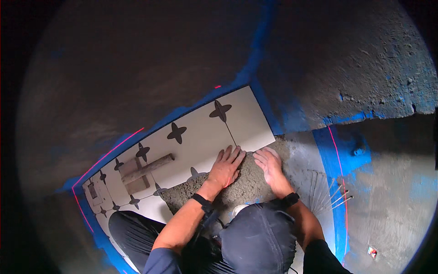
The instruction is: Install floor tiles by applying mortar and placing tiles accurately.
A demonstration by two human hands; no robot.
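White floor tiles with dark four-petal motifs lie in a row along the wall. My left hand [226, 164] rests with fingers spread on the front edge of the end tile area, across the joint by the last white tile [248, 116]. My right hand [269, 163] touches that tile's front edge with its fingers stretched forward; it holds nothing that I can see. Below both hands lies damp grey mortar [253, 180], rough and crumbly. A dark cap [260, 239] covers part of the lower middle. Wristbands circle both wrists.
A block-shaped tool with a round handle [148, 168] lies on the tiles at left. Several thin rods [335, 196] lean at right. Blue coating [261, 41] runs along walls and floor edges, crossed by red laser lines. A rough ledge [388, 91] juts in upper right.
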